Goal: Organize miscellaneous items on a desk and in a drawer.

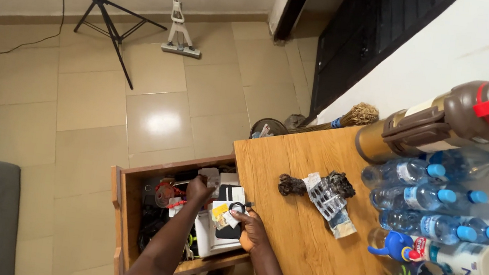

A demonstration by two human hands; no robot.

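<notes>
Hands are seen working inside an open wooden drawer (118,203) pulled out beside a wooden table (305,251), viewed from above. The left hand (199,187) is reached deep into the drawer, its fingers closed on a small pale paper packet (211,178) that is held just above the fingertips, toward the drawer's far side. The right hand (253,230) is rested at the drawer's edge next to the table, its fingers pinched on a small white slip (232,217); a yellow card (220,210) lies just beside it, touching or overlapping the slip, though which cannot be told. Beneath both hands a white box (213,242) and a jumble of dark and red items are packed in the drawer.

On the table, well apart from the hands, blister packs of tablets (327,198) are laid between two dark crumpled clumps (292,185). Along the wall, clear water bottles with blue caps (429,200) are lined up near a large brown flask with a red lever (471,115), and a white tin (477,264) stands among other containers. On the tiled floor beyond, a black tripod (107,18) and a mop (177,30) are stood near the far wall.
</notes>
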